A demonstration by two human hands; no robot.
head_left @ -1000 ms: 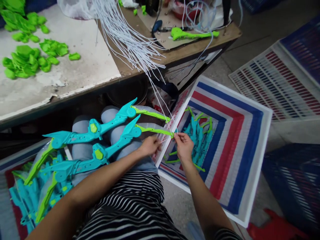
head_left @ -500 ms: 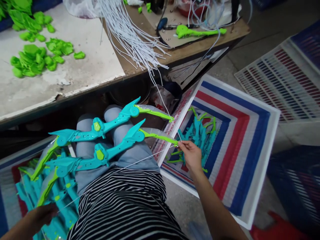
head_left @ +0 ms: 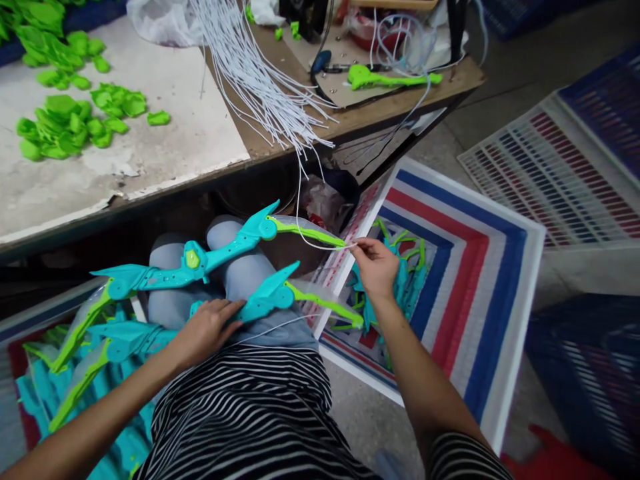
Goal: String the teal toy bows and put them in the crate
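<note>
Two turquoise toy bows with lime-green limb ends lie across my lap. My left hand (head_left: 210,327) is closed around the middle of the nearer toy bow (head_left: 270,299), hiding its centre. At the right tip of the farther toy bow (head_left: 230,253), my right hand (head_left: 377,270) pinches a thin white cord (head_left: 299,210), which loops up toward the bundle on the table. A second white cord (head_left: 275,328) runs along the nearer bow's side; its ends are hard to make out.
A worktable (head_left: 185,140) ahead holds a bundle of white cords (head_left: 260,93), lime-green plastic pieces (head_left: 63,127) and a long green part (head_left: 390,79). On my right stands a striped-lined crate (head_left: 460,313) with several bows inside; more bows (head_left: 115,413) fill a crate at my left.
My left hand has come up from the lower left, leaving a cord, onto the nearer bow, whose right end has shifted down. My right hand has moved up from that bow's tip to the farther one's.
</note>
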